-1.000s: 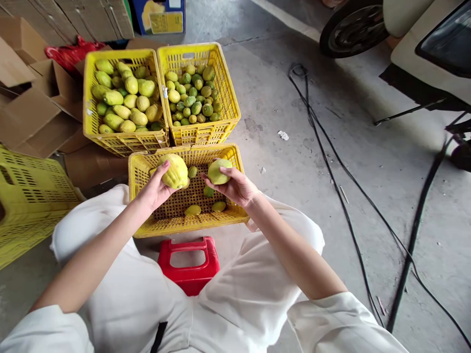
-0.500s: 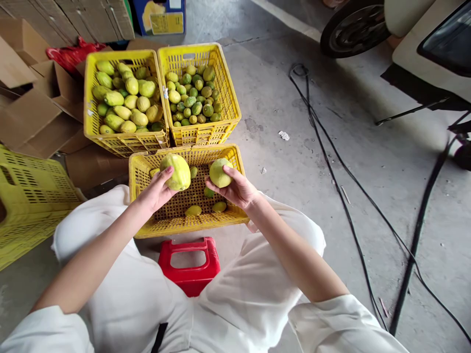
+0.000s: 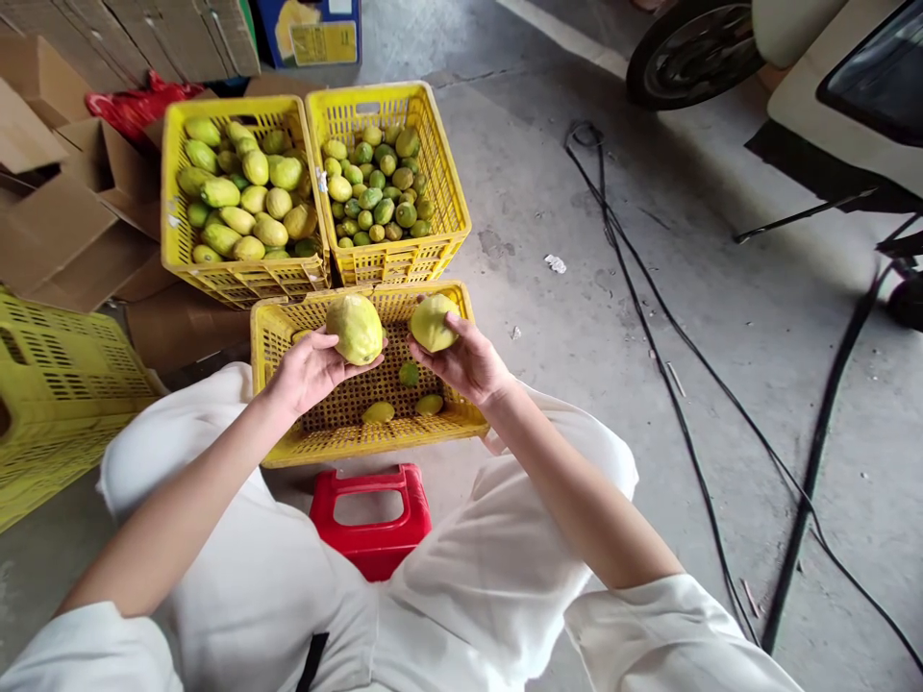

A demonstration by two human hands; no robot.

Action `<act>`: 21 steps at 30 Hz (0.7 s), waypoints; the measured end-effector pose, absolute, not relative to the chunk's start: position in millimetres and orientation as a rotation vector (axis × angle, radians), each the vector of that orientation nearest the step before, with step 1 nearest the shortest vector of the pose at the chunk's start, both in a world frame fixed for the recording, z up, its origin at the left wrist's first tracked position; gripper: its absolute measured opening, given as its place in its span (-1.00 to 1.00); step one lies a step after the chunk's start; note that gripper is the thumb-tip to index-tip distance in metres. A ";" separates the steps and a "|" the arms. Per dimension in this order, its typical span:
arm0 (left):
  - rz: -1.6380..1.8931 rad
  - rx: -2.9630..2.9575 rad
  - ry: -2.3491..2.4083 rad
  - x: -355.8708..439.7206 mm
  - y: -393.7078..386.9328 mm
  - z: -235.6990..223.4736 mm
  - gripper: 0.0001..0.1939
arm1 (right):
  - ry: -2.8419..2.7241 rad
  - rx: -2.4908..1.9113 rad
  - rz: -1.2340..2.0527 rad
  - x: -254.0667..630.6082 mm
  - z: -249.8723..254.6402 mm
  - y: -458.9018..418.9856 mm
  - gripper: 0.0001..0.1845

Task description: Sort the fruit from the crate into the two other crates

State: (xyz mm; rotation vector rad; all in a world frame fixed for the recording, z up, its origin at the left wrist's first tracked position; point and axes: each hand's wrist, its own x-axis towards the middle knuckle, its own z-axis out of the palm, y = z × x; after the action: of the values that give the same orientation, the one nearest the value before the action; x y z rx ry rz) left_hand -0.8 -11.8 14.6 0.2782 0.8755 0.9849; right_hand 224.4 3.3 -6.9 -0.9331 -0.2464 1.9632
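Note:
My left hand (image 3: 315, 370) is wrapped under a large yellow-green fruit (image 3: 355, 329) with faint ridges, thumb at its side. In my right hand (image 3: 461, 358) is a slightly smaller, rounder yellow-green fruit (image 3: 433, 323), with my thumb pressed on its edge. Both fruits are held side by side, apart, above a low yellow plastic crate (image 3: 317, 450). On that crate's perforated floor lie several small fruits, among them a green one (image 3: 409, 373) and a yellow one (image 3: 429, 405). The exact kind of fruit is unclear.
Beyond stand two yellow crates: the left one (image 3: 245, 279) holds larger fruits, the right one (image 3: 404, 259) smaller greener ones. A red plastic stool (image 3: 371, 548) lies between my legs. Cardboard boxes (image 3: 58, 231) and another crate (image 3: 58, 413) are left; black cables (image 3: 649, 327) and a vehicle (image 3: 829, 86) right.
The left fruit has shifted slightly right and turned, with the fingers now further beneath it. The right fruit has turned and risen slightly in my right hand.

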 end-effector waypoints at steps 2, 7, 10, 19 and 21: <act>1.005 0.333 0.904 -0.8 -12.3 10.4 -0.45 | -0.252 -0.956 1.967 224.8 -9.4 2.1 -0.80; 1.072 0.355 0.923 -3.5 -11.4 4.0 -0.47 | -0.237 -0.895 2.008 227.3 -6.1 3.2 -0.70; 1.099 0.334 0.904 -4.6 -11.3 6.1 -0.48 | -0.188 -0.820 2.052 226.6 -0.6 4.1 -0.64; 1.108 0.338 0.819 -6.9 -10.6 14.0 -0.42 | -0.191 -0.910 2.036 226.0 -8.3 5.8 -0.78; 1.107 0.304 0.805 -6.9 -9.3 17.7 -0.49 | -0.180 -0.946 2.012 227.4 -10.5 6.1 -0.77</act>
State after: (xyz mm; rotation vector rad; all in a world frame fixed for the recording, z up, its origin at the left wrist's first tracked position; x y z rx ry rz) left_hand -6.9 -9.3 17.7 0.3040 0.8046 1.1067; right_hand 227.4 6.1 -10.5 -0.9458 -0.1796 2.0115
